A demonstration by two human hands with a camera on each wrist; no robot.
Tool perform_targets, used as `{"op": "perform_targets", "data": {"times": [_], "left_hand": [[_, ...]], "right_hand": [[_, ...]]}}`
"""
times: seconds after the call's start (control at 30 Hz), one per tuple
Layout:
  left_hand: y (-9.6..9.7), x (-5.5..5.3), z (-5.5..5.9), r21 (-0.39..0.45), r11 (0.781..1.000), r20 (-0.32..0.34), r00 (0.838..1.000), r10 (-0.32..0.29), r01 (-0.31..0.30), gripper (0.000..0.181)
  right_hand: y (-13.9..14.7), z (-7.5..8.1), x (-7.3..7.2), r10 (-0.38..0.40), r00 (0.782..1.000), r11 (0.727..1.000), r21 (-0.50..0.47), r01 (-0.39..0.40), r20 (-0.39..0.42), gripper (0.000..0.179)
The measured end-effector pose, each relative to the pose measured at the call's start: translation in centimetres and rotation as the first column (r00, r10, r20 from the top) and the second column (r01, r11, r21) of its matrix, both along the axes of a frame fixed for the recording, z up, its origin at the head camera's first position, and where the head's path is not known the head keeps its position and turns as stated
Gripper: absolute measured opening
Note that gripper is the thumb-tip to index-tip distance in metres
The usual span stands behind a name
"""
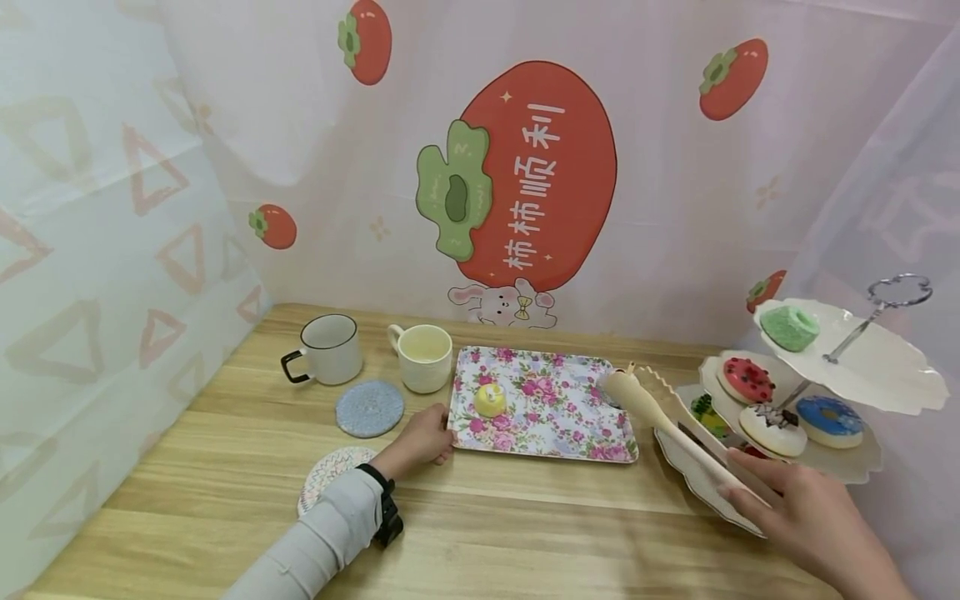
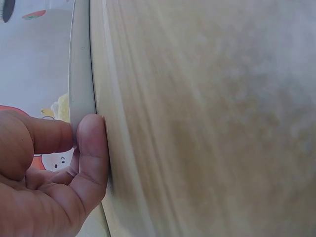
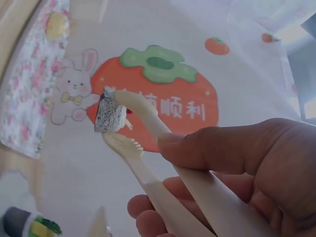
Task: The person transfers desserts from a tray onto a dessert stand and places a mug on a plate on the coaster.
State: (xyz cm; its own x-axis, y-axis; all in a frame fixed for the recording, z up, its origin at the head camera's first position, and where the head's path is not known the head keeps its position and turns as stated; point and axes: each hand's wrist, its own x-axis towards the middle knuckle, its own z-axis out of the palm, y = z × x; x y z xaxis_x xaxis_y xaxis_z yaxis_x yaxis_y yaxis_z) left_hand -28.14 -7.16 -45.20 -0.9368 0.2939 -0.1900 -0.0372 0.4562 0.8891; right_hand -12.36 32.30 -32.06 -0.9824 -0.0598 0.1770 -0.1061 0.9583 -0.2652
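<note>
My left hand (image 1: 426,437) is at the near left corner of a flowered tray (image 1: 551,417). Its thumb and finger pinch the tray's rim (image 2: 81,64) in the left wrist view. A small yellow cake (image 1: 491,400) sits on the tray's left part. On the right, my right hand (image 1: 798,496) grips cream-coloured tongs (image 1: 693,442) between thumb and fingers. The tongs' tips clasp a small block-shaped food piece (image 3: 109,111) with a black-speckled side. In the head view the tips hang over the tray's right end and mostly hide that piece.
To the right stands a tiered stand (image 1: 892,375) with a green cake (image 1: 789,327) on top and several doughnuts below. A black-rimmed mug (image 1: 333,350), a cream cup (image 1: 425,362), a blue coaster (image 1: 369,408) and a patterned coaster (image 1: 330,477) are at left.
</note>
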Motion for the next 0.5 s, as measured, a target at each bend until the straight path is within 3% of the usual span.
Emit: {"op": "perform_targets", "data": {"times": [0.3,0.5], "left_hand": [[-0.1,-0.2,0.0,-0.030,0.999,-0.020,1.000,0.014,-0.014,0.012],[-0.3,-0.2,0.0,-0.042,0.999,-0.020,1.000,0.009,-0.010,0.012]], "right_hand": [[1.8,1.4,1.9,0.044,0.976,0.998,-0.029,-0.052,-0.215,0.039],[2.5,2.6,2.9,-0.081,0.966,0.996,0.011,0.087,-0.247,0.045]]}}
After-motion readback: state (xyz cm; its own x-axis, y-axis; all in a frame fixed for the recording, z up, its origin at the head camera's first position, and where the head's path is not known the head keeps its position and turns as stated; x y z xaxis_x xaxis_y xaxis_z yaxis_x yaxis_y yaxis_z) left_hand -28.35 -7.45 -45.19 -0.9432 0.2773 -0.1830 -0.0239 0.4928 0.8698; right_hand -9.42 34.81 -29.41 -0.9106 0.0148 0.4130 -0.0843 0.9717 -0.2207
